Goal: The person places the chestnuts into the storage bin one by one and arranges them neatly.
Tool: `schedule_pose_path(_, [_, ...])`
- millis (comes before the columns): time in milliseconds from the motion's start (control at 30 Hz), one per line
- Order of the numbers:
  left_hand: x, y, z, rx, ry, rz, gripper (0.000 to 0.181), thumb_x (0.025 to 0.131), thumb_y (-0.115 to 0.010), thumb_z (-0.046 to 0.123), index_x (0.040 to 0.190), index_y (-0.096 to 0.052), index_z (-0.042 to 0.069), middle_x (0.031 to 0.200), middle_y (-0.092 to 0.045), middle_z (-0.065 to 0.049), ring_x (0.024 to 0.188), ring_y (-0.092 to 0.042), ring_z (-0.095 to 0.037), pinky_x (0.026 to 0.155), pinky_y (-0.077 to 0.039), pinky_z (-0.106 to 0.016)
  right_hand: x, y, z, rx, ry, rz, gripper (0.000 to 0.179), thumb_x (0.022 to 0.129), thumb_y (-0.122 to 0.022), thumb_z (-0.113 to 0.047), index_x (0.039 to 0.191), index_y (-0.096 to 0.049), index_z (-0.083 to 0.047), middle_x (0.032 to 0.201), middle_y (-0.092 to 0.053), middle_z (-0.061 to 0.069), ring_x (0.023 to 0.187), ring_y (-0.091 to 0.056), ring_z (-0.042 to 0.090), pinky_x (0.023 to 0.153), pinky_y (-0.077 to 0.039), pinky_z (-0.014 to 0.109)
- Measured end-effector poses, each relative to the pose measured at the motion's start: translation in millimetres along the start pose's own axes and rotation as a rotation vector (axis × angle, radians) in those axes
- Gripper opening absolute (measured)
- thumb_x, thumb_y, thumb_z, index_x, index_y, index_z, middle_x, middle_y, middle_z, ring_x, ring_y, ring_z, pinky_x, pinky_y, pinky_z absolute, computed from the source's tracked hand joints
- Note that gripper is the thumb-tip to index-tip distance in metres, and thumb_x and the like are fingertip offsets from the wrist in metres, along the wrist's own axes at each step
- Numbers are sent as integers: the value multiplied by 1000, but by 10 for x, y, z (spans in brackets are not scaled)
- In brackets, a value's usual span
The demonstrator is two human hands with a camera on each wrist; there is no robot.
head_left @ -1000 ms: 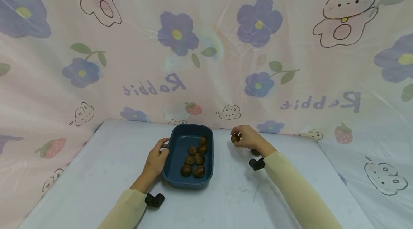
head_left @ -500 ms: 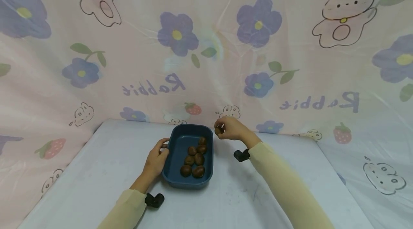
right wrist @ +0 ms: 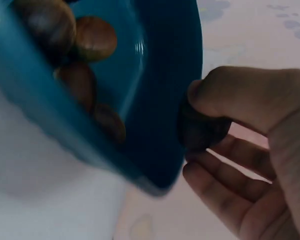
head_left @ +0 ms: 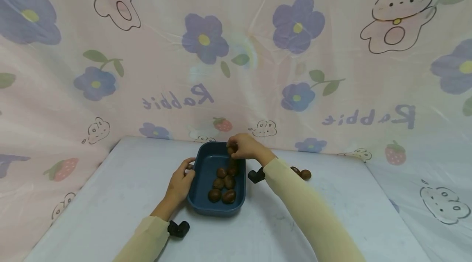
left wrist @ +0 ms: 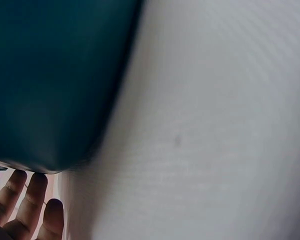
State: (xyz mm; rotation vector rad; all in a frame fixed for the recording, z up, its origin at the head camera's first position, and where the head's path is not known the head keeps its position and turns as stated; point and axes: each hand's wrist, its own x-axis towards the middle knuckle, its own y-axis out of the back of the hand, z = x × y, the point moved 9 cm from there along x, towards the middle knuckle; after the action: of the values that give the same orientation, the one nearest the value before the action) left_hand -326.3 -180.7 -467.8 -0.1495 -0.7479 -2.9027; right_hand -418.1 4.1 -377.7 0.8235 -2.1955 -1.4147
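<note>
A dark blue rectangular container (head_left: 202, 172) stands on the table with several brown chestnuts (head_left: 229, 182) inside, mostly along its right half. My left hand (head_left: 180, 182) touches the container's left side; in the left wrist view its fingers (left wrist: 30, 205) reach fairly straight against the wall. Over the container's far right corner, my right hand (head_left: 248, 147) pinches a chestnut (right wrist: 202, 125) between thumb and fingers. In the right wrist view that chestnut is dark and overlaps the container's rim.
Two more chestnuts (head_left: 305, 174) lie on the white table (head_left: 332, 200) to the right, partly behind the right sleeve. A patterned curtain (head_left: 236, 69) hangs behind the table's far edge. Black wrist mounts (head_left: 178, 229) stick out from the wrists.
My right hand has carried its chestnut leftward from the table to over the container's far right corner. The chestnuts left on the table now show past the sleeve. My left hand stays put.
</note>
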Motion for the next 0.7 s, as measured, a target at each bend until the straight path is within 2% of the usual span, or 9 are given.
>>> schedule_pose_path(267, [7, 13, -3, 1, 6, -4, 45, 94, -42, 19, 138, -48, 22, 123, -60, -8, 85, -57, -18, 73, -43, -32, 178, -178, -99, -49, -20, -44, 32, 76, -76, -10, 107, -70, -7, 100, -69, 5, 90, -59, 17, 86, -48, 32])
schedule_pose_path(700, [1, 4, -12, -6, 17, -8, 44, 94, -43, 19, 137, -49, 23, 122, -61, -7, 84, -57, -17, 74, -43, -31, 318, -454, 6, -86, -76, -115, 30, 76, -77, -11, 105, -71, -11, 98, -68, 3, 91, -59, 16, 86, -48, 31])
